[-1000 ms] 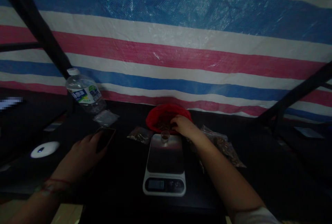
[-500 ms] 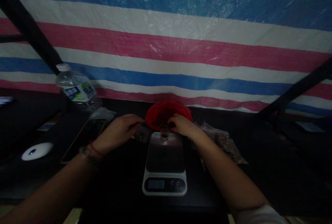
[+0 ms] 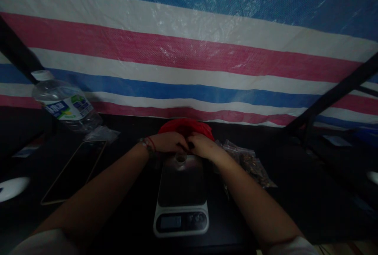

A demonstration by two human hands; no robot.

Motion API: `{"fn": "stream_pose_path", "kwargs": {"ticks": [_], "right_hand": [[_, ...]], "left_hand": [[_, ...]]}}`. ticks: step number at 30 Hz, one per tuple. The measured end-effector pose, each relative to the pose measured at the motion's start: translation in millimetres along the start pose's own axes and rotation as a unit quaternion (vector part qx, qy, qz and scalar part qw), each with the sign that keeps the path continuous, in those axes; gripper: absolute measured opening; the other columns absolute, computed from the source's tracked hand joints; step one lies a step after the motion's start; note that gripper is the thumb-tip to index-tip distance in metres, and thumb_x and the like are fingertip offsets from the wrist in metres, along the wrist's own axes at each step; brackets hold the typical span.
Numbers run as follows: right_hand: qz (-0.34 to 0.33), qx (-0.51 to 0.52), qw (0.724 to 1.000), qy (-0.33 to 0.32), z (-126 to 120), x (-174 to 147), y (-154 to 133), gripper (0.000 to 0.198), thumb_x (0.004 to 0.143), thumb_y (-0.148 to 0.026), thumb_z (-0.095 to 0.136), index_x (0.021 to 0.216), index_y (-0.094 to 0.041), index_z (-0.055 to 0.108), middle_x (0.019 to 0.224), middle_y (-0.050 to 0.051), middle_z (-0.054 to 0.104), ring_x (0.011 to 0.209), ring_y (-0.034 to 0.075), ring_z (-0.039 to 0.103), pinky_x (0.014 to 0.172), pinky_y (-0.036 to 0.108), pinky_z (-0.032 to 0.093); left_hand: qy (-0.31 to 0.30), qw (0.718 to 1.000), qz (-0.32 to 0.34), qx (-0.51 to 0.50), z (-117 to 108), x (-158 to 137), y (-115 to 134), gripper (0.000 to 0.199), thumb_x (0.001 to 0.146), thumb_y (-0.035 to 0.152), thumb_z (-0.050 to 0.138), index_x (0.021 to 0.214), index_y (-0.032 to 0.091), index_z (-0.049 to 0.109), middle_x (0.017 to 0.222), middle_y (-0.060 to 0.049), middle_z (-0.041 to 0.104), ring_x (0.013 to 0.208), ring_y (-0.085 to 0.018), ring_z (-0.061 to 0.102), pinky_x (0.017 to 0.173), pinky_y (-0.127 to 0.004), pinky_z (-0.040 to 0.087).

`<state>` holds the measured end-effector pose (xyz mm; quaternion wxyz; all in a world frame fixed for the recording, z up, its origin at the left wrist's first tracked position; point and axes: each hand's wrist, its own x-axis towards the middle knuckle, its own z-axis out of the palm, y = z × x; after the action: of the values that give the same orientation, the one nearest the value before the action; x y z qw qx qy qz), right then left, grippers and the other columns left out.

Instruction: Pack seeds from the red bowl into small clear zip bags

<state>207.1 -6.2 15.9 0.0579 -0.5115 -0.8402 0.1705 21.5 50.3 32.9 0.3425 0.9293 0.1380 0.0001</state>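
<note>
My left hand and my right hand meet in front of a red plastic-lined container, their fingertips close together. Both have bent, closed fingers; what they hold, if anything, is too dark and small to make out. Just below the fingers, a small clear cup stands on the far end of a white kitchen scale. Dark contents show inside the cup. The scale's display is lit, but its digits are unreadable. My hands hide most of the container's front and its contents.
Zip bags of brownish bits lie right of my right forearm. To the left are a phone, a crumpled clear bag, a large plastic bottle and a white mouse-like object. A striped tarp hangs behind the table.
My left hand has moved right, from beside the red container to its front, meeting my right hand. My right hand has drawn back slightly from inside the container. The view has shifted.
</note>
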Motion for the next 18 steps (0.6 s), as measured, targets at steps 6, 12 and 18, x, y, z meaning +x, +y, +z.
{"fn": "stream_pose_path", "kwargs": {"ticks": [6,12,18], "right_hand": [[-0.023,-0.005,1.0,-0.005,0.2,1.1,-1.1,0.02,0.079,-0.016,0.064,0.097,-0.013,0.073,0.095,0.01,0.068,0.085,0.017,0.061,0.075,0.025,0.042],[-0.013,0.016,1.0,-0.005,-0.5,0.7,-3.6,0.017,0.079,-0.018,0.065,0.093,-0.014,0.074,0.093,0.009,0.07,0.08,0.017,0.062,0.071,0.025,0.043],[-0.034,0.041,0.999,-0.006,1.6,1.1,-2.2,0.014,0.078,-0.015,0.063,0.087,-0.016,0.074,0.088,0.006,0.071,0.075,0.014,0.062,0.066,0.023,0.04]], "left_hand": [[0.021,0.999,-0.04,-0.002,10.3,2.7,-1.3,0.019,0.08,0.019,0.058,0.087,0.021,0.075,0.085,0.001,0.074,0.077,-0.012,0.065,0.073,-0.019,0.044],[0.128,0.989,-0.033,0.06,-11.3,-13.2,15.3,0.019,0.085,0.024,0.057,0.091,0.016,0.073,0.089,-0.003,0.071,0.082,-0.013,0.062,0.076,-0.022,0.043],[0.06,0.996,0.036,0.048,-24.3,-29.5,44.7,0.018,0.087,0.025,0.057,0.092,0.02,0.074,0.089,-0.002,0.071,0.084,-0.013,0.063,0.081,-0.023,0.045]]}}
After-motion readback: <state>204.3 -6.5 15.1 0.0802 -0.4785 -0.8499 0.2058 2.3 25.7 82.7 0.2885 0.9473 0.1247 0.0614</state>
